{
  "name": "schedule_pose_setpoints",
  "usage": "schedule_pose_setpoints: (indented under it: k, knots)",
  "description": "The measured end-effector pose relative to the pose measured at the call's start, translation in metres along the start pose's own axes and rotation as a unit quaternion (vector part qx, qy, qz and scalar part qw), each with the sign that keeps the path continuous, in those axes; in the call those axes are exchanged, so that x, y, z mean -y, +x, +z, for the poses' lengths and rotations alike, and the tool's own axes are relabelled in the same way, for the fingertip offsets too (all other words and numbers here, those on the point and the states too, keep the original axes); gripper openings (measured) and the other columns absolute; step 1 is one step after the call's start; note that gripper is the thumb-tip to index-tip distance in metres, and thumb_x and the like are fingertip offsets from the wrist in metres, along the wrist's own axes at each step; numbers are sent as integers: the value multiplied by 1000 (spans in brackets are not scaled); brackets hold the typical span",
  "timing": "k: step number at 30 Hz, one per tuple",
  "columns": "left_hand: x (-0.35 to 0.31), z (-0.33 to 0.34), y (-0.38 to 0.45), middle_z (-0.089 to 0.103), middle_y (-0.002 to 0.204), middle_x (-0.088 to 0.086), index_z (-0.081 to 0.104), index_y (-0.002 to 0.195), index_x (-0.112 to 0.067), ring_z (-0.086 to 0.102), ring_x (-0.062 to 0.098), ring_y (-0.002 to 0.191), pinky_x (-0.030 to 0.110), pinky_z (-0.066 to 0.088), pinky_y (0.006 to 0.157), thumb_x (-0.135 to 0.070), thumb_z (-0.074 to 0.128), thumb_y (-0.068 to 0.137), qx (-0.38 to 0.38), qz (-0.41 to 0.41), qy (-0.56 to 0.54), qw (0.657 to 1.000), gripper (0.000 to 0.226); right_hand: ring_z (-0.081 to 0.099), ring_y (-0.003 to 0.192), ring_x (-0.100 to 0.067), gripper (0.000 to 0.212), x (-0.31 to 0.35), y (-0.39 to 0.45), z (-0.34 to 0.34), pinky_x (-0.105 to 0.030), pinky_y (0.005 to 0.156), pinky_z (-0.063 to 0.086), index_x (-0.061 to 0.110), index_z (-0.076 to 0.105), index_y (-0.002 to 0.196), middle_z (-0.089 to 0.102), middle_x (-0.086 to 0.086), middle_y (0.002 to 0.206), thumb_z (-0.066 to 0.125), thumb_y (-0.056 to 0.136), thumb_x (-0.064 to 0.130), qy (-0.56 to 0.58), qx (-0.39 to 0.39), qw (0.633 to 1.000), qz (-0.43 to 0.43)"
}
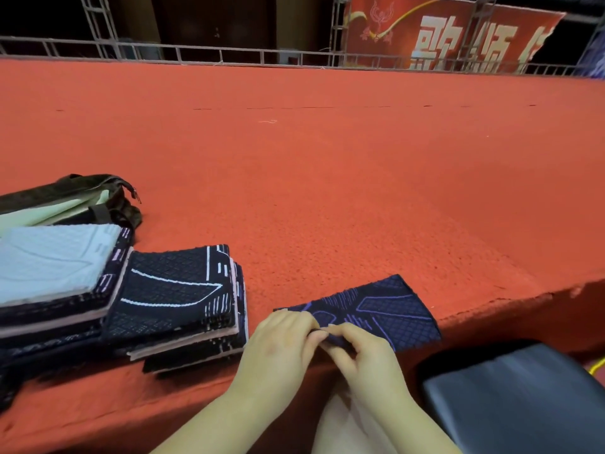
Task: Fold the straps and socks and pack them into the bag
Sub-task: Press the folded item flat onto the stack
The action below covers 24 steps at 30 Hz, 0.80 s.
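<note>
A dark navy sock with purple line pattern [379,306] lies flat at the near edge of the red carpeted platform [327,175]. My left hand [278,342] and my right hand [363,352] meet at its near left end, and both pinch the fabric edge between thumb and fingers. To the left sits a stack of folded dark patterned socks [176,296], overlapped by another stack with a pale blue piece on top [52,260]. Behind them a dark bag [82,198] lies open, showing a pale green lining or item inside.
The platform's front edge runs diagonally just below the sock. A dark grey seat or case [523,394] stands at lower right beside my right arm. Metal truss rails [229,57] and a red banner [442,34] line the far side.
</note>
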<state>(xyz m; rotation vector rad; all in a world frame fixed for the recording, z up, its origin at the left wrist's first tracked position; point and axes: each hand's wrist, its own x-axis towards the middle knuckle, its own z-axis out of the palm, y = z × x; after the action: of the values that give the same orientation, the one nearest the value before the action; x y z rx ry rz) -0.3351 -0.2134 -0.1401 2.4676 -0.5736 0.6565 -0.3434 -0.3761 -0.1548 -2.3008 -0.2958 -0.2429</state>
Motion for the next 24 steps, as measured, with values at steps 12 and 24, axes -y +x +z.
schedule_pose_setpoints:
  k: [12,24]
  knots:
    - [-2,6,33,44,58,-15,43,65,-32,44,8,70,16,33,61,-71,52,65,94,-54,-106,988,40,65,93,-4,32,-5,-5,-34,-14,85,46,18,65,103,71,8,99,76,77,4,272,-20,960,63]
    - [-16,59,75,69,96,-8,57,93,-33,64,10,94,34,48,93,-25,70,84,169,-232,-287,914,17,64,91,-2,26,-39,1,-46,-22,84,50,27,61,96,69,8,97,70,83,8,211,-293,915,180]
